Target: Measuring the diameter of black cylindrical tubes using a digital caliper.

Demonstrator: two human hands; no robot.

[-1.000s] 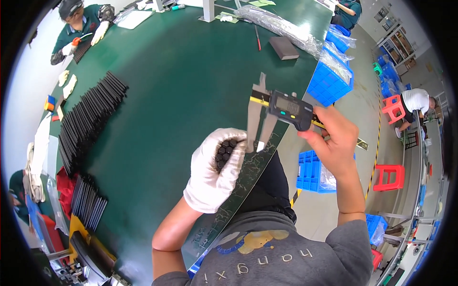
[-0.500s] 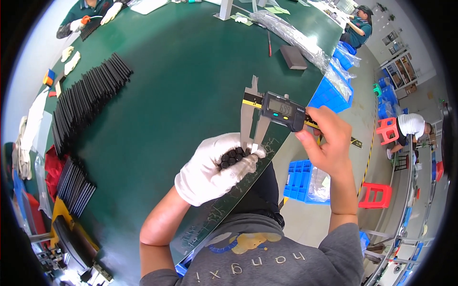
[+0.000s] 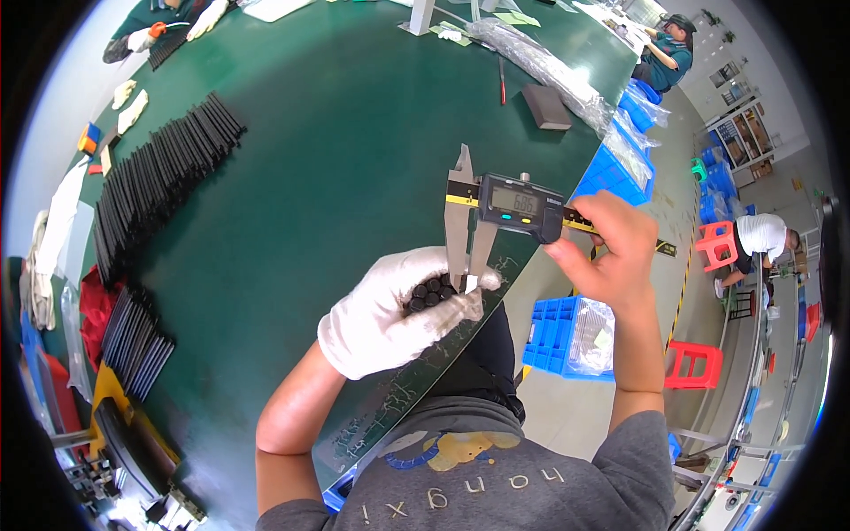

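My left hand [image 3: 381,314], in a white glove, is wrapped round a small bundle of black rods [image 3: 427,294], their round ends facing up at the fingers' edge. My bare right hand [image 3: 611,248] grips the beam end of a digital caliper [image 3: 522,208] with thumb and fingers. The caliper's two long jaws point down to the rods beside my left fingertips, slightly apart. Whether they touch a rod is hidden by the glove. On the green table [image 3: 336,150], to the left, lies a long curved row of black rods [image 3: 164,181]. A shorter stack of rods [image 3: 137,345] is nearer me.
A dark box-shaped block [image 3: 546,108] and a red thin tool [image 3: 502,81] lie at the table's far side, by plastic-wrapped lengths [image 3: 536,62]. Blue crates [image 3: 553,336] stand right of the table edge. A co-worker's gloved hands [image 3: 208,19] work at the far left.
The caliper has shifted slightly, its jaws coming a little closer together, and its display reading has changed. Both hands keep their grips and have moved only slightly.
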